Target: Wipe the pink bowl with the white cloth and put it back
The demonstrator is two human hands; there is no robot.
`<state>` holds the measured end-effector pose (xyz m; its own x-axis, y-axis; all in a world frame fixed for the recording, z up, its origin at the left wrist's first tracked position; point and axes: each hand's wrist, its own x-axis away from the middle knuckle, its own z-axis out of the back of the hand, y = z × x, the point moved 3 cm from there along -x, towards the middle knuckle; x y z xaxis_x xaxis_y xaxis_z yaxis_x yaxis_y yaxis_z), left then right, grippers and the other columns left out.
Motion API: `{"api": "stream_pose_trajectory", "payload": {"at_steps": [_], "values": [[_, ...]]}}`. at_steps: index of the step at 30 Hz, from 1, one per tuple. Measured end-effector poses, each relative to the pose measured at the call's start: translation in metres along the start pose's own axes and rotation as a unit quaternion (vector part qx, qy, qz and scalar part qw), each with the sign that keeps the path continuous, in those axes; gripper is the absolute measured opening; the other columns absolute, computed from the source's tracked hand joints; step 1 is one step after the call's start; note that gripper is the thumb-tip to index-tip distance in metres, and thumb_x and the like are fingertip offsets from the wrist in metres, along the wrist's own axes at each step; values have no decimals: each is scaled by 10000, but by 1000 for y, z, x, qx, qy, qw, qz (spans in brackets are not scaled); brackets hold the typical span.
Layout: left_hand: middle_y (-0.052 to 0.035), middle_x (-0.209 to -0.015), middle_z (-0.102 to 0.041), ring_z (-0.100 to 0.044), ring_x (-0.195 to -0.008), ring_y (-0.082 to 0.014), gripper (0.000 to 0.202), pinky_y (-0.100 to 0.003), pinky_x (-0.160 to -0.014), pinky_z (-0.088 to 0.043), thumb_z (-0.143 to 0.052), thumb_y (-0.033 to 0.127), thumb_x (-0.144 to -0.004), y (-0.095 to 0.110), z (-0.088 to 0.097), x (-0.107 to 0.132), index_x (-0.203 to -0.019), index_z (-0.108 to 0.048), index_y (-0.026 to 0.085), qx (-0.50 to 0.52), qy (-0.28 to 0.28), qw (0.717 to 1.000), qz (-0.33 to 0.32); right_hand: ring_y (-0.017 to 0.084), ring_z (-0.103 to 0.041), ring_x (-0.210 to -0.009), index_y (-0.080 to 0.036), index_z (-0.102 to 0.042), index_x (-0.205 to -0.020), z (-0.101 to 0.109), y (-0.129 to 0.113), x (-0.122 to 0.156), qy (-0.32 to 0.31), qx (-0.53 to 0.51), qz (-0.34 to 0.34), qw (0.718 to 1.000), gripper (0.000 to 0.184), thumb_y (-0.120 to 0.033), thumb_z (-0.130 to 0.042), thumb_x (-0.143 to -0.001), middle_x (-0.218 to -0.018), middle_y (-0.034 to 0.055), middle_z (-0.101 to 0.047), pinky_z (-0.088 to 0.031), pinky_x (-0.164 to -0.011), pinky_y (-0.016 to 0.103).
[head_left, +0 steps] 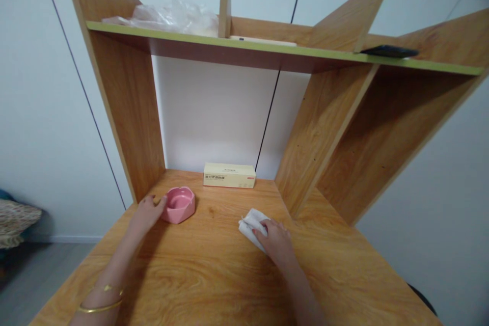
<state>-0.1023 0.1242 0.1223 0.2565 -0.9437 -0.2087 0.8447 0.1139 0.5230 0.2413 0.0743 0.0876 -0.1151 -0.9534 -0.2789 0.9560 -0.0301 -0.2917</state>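
Observation:
A pink, faceted bowl like an ashtray [185,212] stands upright on the left part of the wooden desk. My left hand [147,212] is at its left side, fingers parted and the thumb at the rim; whether it touches is hard to tell. Folded white cloth or tissue [250,226] lies on the desktop right of the middle. My right hand [278,242] rests over its right edge with fingers closed on it. Part of the cloth is hidden beneath the hand.
A long cream-coloured box [229,177] sits at the back of the desk [206,275]. Upright wooden panels [324,132] flank the desktop. On the shelf [267,51] above are a clear plastic bag [171,18] and a dark flat object [391,51].

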Motion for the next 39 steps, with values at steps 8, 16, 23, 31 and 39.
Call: {"api": "stream_pose_trajectory", "payload": {"at_steps": [8,16,23,31,39], "values": [[-3,-597,-561,-589,-461,-171,194,-289,-443,-498,-530,242,-716,-1,-20,-1,-879,-494,143,285,-133,935,165,218,-546,-866,-170,-594,-853,10,-7,-1,94,-27,-17,995,273,-290,-350,-831,-883,100,-633,-373,-733,299],[9,-728,-553,-588,-538,-102,408,-252,-548,-533,-571,114,-690,22,-31,25,-1046,-380,167,501,-160,830,186,206,-539,-803,-180,-548,-822,12,-28,7,158,-148,28,976,256,-337,-347,-833,-780,75,-614,-375,-736,317],[-54,-732,-578,-574,-539,-91,188,-216,-597,-519,-519,236,-748,63,-70,65,-885,-502,109,626,-314,694,169,207,-536,-896,-179,-527,-961,0,-45,19,172,-249,62,951,248,-324,-381,-823,-944,96,-610,-402,-779,333],[-10,-679,-572,-536,-448,-82,326,-198,-468,-461,-522,256,-710,71,-95,84,-1004,-423,158,641,-333,671,168,190,-533,-859,-185,-489,-1020,-10,-69,29,115,-273,106,949,242,-225,-358,-821,-937,75,-601,-401,-743,311],[-8,-650,-586,-560,-475,-93,274,-196,-498,-469,-495,275,-740,72,-96,83,-962,-371,173,660,-283,675,172,198,-491,-764,-166,-516,-949,-12,-85,36,107,-173,154,967,233,-131,-354,-784,-806,58,-583,-317,-699,324]]}}
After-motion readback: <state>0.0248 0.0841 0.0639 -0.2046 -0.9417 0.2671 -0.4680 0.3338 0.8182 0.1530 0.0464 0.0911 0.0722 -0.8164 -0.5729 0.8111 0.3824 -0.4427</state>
